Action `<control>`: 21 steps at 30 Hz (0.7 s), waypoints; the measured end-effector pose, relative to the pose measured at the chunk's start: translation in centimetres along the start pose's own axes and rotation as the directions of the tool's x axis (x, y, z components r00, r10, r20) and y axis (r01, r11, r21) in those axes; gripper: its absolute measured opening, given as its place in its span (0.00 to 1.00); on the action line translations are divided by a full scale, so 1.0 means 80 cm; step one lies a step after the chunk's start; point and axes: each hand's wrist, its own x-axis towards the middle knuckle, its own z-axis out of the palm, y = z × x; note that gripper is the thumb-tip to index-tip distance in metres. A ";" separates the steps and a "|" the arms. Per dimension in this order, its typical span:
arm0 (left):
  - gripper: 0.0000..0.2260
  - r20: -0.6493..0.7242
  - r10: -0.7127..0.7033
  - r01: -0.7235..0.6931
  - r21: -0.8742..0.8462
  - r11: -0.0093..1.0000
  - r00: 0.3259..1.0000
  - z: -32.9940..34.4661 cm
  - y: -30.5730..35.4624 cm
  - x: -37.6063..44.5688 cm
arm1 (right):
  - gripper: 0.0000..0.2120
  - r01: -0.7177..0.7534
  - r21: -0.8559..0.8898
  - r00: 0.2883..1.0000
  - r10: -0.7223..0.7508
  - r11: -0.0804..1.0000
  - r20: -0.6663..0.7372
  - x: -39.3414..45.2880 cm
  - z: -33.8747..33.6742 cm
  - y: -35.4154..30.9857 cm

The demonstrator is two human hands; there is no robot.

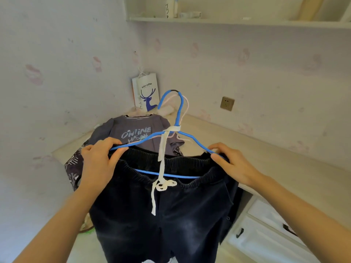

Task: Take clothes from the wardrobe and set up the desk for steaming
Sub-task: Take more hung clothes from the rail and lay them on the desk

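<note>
here, fingers (pixel 115 154) (both hands) around hanger (pixel 167 174)

A coffee paper bag (pixel 146 91) hangs in the corner near a wall socket (pixel 227 103).

Pale patterned walls (pixel 247 59), shelf (pixel 228 21), wall socket (pixel 227 103).
</note>
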 end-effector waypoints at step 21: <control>0.06 -0.075 -0.031 0.038 0.088 0.995 0.997 0.022 -0.034 0.092 | 0.11 0.068 -0.120 0.998 -0.068 0.990 0.000 0.140 0.034 0.051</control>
